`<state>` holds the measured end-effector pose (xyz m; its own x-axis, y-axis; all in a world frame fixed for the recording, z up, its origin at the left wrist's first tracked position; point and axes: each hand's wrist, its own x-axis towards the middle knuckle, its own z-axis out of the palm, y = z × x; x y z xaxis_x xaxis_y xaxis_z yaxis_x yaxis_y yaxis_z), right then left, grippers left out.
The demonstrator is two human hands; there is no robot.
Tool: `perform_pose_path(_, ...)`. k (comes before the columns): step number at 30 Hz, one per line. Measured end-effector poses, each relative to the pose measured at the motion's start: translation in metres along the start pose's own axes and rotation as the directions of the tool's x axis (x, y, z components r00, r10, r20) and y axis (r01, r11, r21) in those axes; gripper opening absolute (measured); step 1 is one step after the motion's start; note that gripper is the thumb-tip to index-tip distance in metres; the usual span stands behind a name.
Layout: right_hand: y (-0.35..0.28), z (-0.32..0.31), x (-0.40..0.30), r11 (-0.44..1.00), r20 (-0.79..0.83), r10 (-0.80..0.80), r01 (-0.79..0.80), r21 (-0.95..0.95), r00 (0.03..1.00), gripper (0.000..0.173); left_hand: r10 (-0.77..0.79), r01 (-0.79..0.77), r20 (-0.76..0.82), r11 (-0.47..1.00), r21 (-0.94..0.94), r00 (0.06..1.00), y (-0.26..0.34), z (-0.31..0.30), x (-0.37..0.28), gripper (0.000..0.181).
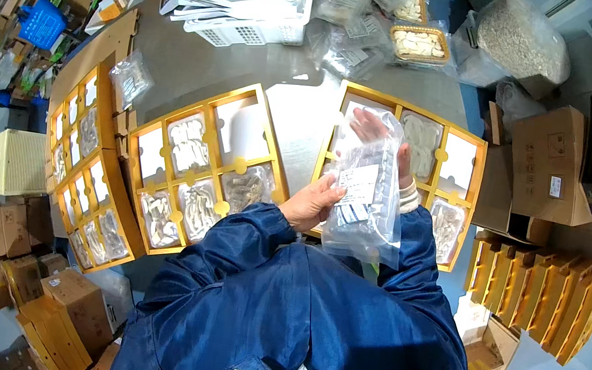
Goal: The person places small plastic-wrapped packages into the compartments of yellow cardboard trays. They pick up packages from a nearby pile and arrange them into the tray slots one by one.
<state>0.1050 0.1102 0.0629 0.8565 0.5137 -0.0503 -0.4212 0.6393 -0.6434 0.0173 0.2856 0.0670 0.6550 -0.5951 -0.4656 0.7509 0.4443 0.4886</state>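
A clear plastic bag [363,236] bearing a printed white label is in front of my chest, over the near part of a gold-edged compartment box [473,181]. My left hand [311,204] pinches the bag's left edge, thumb on the front. My right hand [372,127] is extended at the bag's upper part, with fingers seen through the plastic and the thumb apart; whether it is behind or inside the bag is unclear. A packet of pale slices [420,143] and another packet [444,229] sit in that box's compartments. Its left compartments are partly hidden by the bag and hands.
Another gold compartment box [272,149] lies left of centre, with smaller-looking ones [137,253] beyond it. A white plastic basket [244,34] and bagged trays of pale slices [420,45] stand at the back. Cardboard cartons [543,166] and stacked gold boxes [540,293] are at right.
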Motion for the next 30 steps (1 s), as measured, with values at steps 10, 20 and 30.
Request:
perform_pose_path(10,-0.081,-0.031,0.010,0.802,-0.218,-0.421,0.250,-0.542,0.881,0.036,0.290,-0.279,-0.256,0.957,0.079,0.922,-0.011,-0.015,0.058,0.042)
perform_pose_path(20,-0.050,-0.090,0.059,0.144,-0.153,-0.805,-0.062,-0.988,0.572,0.037,0.659,-0.509,-0.463,0.752,0.418,0.594,0.065,-0.016,0.177,0.034)
perform_pose_path(30,-0.036,-0.081,0.082,-0.443,-0.033,-0.608,-0.373,-0.815,0.793,0.042,0.698,0.002,-0.445,0.536,0.844,0.562,0.065,-0.121,0.233,0.029)
